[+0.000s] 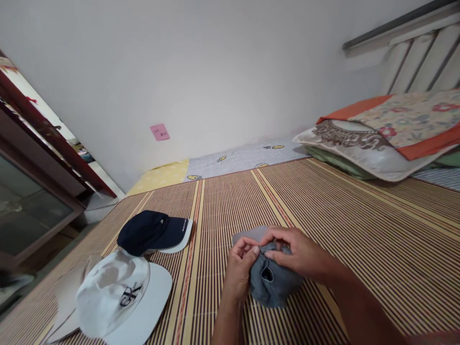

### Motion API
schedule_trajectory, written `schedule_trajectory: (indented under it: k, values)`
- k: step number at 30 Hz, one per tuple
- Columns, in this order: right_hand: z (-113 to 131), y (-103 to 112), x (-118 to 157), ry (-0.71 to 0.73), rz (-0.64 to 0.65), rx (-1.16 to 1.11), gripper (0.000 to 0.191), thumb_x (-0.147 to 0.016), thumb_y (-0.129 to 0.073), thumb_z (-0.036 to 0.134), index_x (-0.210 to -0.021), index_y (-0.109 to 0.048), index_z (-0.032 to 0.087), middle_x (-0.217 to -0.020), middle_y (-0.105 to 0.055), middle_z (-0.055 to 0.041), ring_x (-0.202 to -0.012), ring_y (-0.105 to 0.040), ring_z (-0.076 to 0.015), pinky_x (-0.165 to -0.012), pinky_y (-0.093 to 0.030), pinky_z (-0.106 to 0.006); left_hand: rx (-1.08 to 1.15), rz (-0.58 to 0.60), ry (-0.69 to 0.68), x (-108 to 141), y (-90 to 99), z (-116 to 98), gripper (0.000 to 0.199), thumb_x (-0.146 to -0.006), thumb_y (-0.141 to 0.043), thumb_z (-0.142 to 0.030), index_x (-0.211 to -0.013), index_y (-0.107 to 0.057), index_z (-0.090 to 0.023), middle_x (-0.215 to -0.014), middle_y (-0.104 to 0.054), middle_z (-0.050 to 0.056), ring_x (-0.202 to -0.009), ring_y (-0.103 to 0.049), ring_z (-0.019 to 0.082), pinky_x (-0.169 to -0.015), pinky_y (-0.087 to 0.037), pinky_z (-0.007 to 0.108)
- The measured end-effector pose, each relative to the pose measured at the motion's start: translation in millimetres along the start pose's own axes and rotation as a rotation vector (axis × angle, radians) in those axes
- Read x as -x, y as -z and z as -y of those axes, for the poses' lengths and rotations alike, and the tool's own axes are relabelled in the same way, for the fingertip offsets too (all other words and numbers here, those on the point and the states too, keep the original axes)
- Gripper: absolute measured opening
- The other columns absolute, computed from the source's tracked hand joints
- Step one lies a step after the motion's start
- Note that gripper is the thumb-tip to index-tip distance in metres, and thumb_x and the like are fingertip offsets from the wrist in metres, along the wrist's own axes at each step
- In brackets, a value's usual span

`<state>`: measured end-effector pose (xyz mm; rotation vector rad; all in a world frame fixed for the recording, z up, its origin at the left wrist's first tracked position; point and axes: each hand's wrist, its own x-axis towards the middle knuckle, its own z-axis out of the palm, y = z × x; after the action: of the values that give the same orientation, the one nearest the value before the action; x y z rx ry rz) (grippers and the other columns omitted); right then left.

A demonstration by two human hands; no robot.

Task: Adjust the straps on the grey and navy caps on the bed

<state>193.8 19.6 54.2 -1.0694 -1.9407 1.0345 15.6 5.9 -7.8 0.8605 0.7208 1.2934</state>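
A grey cap rests on the striped bamboo mat, its lighter brim pointing away from me. Thumb and fingers of my left hand pinch the cap's edge near its back opening. From the other side, my right hand grips the same edge with thumb and index finger, close to the left fingertips. A small dark gap shows in the cloth below the fingers. Part of the brim is hidden behind both hands.
To the left lie a navy cap, a white cap with dark letters, and a beige item partly under it. Pillows sit at the far right on the bamboo mat. A pink note sticks to the wall.
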Motion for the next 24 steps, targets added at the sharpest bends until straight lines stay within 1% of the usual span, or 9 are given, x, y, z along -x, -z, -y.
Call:
schedule_trajectory:
  k: [3, 6, 8, 12, 15, 18, 20, 22, 24]
  values:
    - [-0.1, 3.1, 0.6, 0.036, 0.010, 0.027, 0.018, -0.083, -0.063, 0.018, -0.093, -0.076, 0.025, -0.090, -0.072, 0.0007, -0.078, -0.060, -0.0162, -0.071, -0.042, -0.029, 0.029, 0.034, -0.004, -0.4, 0.2, 0.4, 0.028, -0.076, -0.087, -0.033, -0.086, -0.066, -0.018, -0.082, -0.071, 0.000, -0.073, -0.062, 0.011, -0.069, -0.045, 0.022]
    - [1.8, 3.2, -1.1, 0.082, 0.003, 0.028, 0.020, -0.083, -0.060, 0.015, -0.089, -0.077, 0.024, -0.089, -0.072, -0.0004, -0.081, -0.063, -0.0169, -0.073, -0.043, -0.029, 0.041, 0.068, -0.022, 0.1, -0.5, 0.4, 0.030, -0.072, -0.090, -0.030, -0.086, -0.066, -0.018, -0.085, -0.072, 0.000, -0.077, -0.063, 0.012, -0.072, -0.046, 0.022]
    - [3.1, 3.2, -2.3, 0.095, 0.005, 0.041, 0.021, -0.083, -0.061, 0.015, -0.091, -0.079, 0.024, -0.091, -0.073, -0.0016, -0.084, -0.065, -0.0181, -0.075, -0.044, -0.030, 0.040, 0.077, -0.022, 0.2, -0.7, 0.7, 0.031, -0.071, -0.091, -0.029, -0.087, -0.067, -0.018, -0.086, -0.072, 0.000, -0.080, -0.065, 0.013, -0.074, -0.046, 0.022]
    - [2.2, 6.0, -2.7, 0.133, 0.017, 0.007, 0.024, -0.090, -0.062, 0.024, -0.105, -0.080, 0.027, -0.107, -0.076, -0.0042, -0.101, -0.068, -0.0218, -0.089, -0.048, -0.035, 0.046, 0.045, -0.012, -1.0, 0.5, 2.2, 0.032, -0.068, -0.092, -0.030, -0.086, -0.067, -0.019, -0.084, -0.073, 0.000, -0.078, -0.064, 0.013, -0.073, -0.046, 0.023]
    - [-0.2, 8.5, -2.5, 0.169, 0.010, -0.012, 0.025, -0.094, -0.059, 0.024, -0.107, -0.080, 0.028, -0.108, -0.078, -0.0046, -0.103, -0.069, -0.0222, -0.094, -0.048, -0.037, 0.057, 0.013, 0.006, -1.1, 1.5, 2.0, 0.034, -0.064, -0.094, -0.029, -0.086, -0.070, -0.018, -0.085, -0.074, 0.000, -0.075, -0.064, 0.011, -0.072, -0.046, 0.022]
    - [-2.6, 8.5, -2.4, 0.157, -0.008, -0.028, 0.022, -0.092, -0.061, 0.023, -0.101, -0.080, 0.027, -0.103, -0.078, -0.0036, -0.099, -0.069, -0.0215, -0.092, -0.049, -0.036, 0.083, -0.005, 0.086, 0.1, 1.7, -0.8, 0.037, -0.062, -0.096, -0.030, -0.087, -0.074, -0.016, -0.081, -0.075, 0.001, -0.070, -0.065, 0.011, -0.069, -0.046, 0.021]
    - [-4.1, 7.4, -2.1, 0.112, -0.031, -0.060, 0.017, -0.088, -0.064, 0.022, -0.097, -0.079, 0.026, -0.098, -0.078, -0.0020, -0.094, -0.069, -0.0203, -0.086, -0.049, -0.034, 0.075, 0.017, 0.144, 0.9, 1.9, -3.2, 0.036, -0.064, -0.095, -0.033, -0.087, -0.076, -0.014, -0.075, -0.075, 0.003, -0.065, -0.064, 0.011, -0.066, -0.045, 0.021]
    - [-5.2, 6.3, -1.6, 0.062, -0.041, -0.103, 0.013, -0.086, -0.066, 0.021, -0.093, -0.077, 0.024, -0.092, -0.077, -0.0006, -0.087, -0.069, -0.0186, -0.078, -0.049, -0.030, 0.069, 0.039, 0.168, 1.3, 2.2, -5.1, 0.034, -0.066, -0.093, -0.034, -0.086, -0.077, -0.012, -0.072, -0.075, 0.004, -0.061, -0.063, 0.010, -0.063, -0.045, 0.021]
    - [-5.0, 5.5, -1.0, 0.037, -0.030, -0.147, 0.010, -0.085, -0.066, 0.022, -0.089, -0.076, 0.023, -0.086, -0.075, 0.0003, -0.081, -0.067, -0.0171, -0.072, -0.048, -0.028, 0.079, 0.047, 0.164, 1.3, 2.2, -6.0, 0.031, -0.067, -0.093, -0.032, -0.085, -0.076, -0.013, -0.072, -0.076, 0.005, -0.061, -0.065, 0.011, -0.063, -0.045, 0.021]
